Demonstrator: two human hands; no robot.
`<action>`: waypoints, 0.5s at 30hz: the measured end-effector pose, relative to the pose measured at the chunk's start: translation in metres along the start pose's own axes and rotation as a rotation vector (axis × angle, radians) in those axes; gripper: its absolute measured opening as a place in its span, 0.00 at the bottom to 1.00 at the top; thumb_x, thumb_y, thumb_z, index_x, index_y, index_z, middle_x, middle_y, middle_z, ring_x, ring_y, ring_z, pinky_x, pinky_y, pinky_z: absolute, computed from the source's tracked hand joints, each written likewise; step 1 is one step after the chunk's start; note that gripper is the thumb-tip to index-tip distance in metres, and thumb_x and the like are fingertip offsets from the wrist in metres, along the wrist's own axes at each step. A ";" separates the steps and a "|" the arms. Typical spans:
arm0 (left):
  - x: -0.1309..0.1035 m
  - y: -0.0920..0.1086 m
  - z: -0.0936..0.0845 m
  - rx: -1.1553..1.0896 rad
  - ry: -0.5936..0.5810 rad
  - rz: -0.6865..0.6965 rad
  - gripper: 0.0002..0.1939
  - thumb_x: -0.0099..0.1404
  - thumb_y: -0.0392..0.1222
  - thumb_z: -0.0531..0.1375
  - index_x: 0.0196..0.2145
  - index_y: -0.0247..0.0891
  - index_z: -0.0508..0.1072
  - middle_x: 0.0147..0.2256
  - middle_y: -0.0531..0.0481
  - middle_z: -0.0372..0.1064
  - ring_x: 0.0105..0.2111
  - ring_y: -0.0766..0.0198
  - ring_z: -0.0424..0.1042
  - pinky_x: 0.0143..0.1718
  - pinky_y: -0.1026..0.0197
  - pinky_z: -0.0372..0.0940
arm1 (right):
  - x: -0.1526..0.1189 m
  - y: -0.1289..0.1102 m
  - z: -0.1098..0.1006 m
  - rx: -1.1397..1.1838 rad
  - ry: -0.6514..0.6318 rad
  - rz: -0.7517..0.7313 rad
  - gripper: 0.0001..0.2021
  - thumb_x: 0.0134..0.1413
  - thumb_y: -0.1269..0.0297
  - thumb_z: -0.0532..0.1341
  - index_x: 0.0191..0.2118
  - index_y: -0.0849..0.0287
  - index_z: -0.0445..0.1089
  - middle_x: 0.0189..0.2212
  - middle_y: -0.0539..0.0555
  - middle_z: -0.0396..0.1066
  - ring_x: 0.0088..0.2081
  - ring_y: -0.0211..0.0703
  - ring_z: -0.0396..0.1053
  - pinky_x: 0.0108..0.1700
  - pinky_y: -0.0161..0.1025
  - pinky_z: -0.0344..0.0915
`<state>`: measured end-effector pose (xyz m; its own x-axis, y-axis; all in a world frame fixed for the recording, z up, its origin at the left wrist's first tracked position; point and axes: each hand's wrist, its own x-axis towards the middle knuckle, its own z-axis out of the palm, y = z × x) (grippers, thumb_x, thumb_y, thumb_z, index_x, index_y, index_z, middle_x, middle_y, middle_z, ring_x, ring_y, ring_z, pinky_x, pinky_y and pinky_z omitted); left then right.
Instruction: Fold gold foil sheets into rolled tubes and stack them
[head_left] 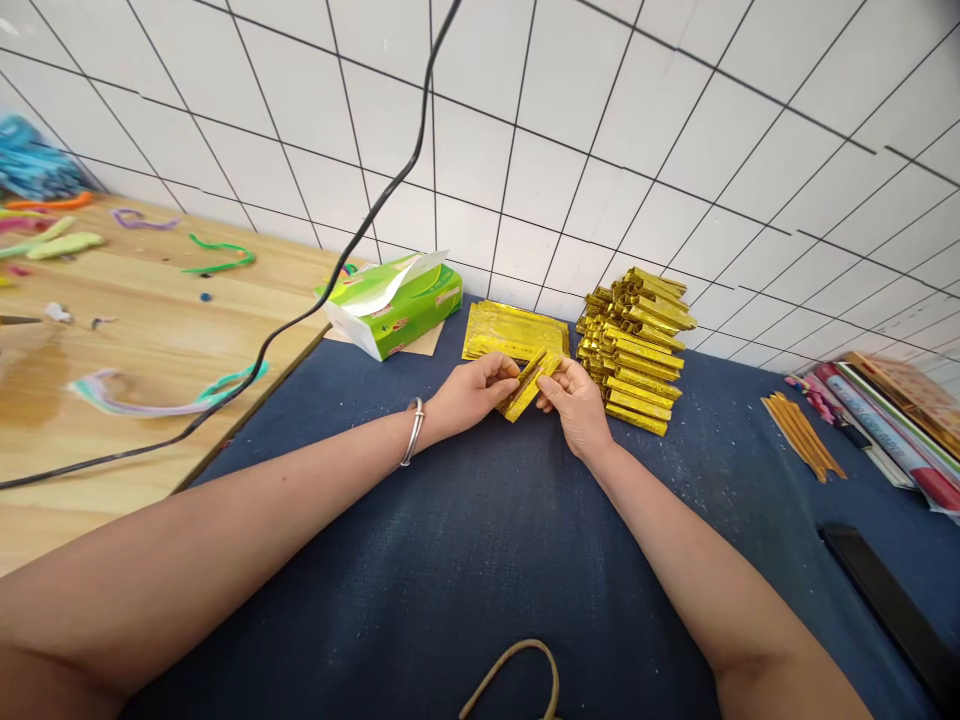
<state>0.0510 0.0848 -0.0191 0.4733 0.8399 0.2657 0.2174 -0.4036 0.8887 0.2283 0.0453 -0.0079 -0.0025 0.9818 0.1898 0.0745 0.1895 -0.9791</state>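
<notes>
Between both hands is a folded piece of gold foil paper (531,388), tilted above the dark blue table surface. My left hand (480,390), with a silver bracelet (412,432) on its wrist, pinches the paper's left side. The right side is gripped by my right hand (574,400), thumb on top. Just behind the hands lies a flat stack of gold foil sheets (517,328). To the right of my right hand rises a pile of folded gold strips (637,350), layered up near the wall.
A green tissue box (397,300) stands left of the sheets. A black cable (360,230) crosses the left side. Pipe cleaners (225,255) lie on the wooden table (165,320). Brown strips (802,437), books (900,410) and a black object (885,600) are at right.
</notes>
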 end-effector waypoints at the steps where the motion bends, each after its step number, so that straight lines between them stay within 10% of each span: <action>1: 0.000 0.000 -0.001 -0.010 0.010 -0.002 0.08 0.62 0.42 0.53 0.36 0.36 0.67 0.30 0.53 0.66 0.28 0.71 0.63 0.30 0.68 0.60 | 0.000 0.000 0.000 -0.005 0.000 0.002 0.17 0.50 0.54 0.60 0.44 0.56 0.64 0.25 0.45 0.64 0.23 0.31 0.62 0.25 0.30 0.57; 15: -0.001 0.006 -0.003 -0.148 -0.017 -0.039 0.08 0.60 0.43 0.55 0.32 0.35 0.66 0.27 0.55 0.60 0.26 0.72 0.58 0.28 0.68 0.56 | 0.000 0.002 -0.002 -0.086 0.023 -0.004 0.14 0.51 0.53 0.59 0.36 0.58 0.67 0.23 0.46 0.65 0.23 0.32 0.62 0.25 0.31 0.58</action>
<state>0.0495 0.0821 -0.0130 0.4817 0.8470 0.2250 0.1085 -0.3124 0.9438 0.2305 0.0460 -0.0097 0.0195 0.9804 0.1962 0.1604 0.1906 -0.9685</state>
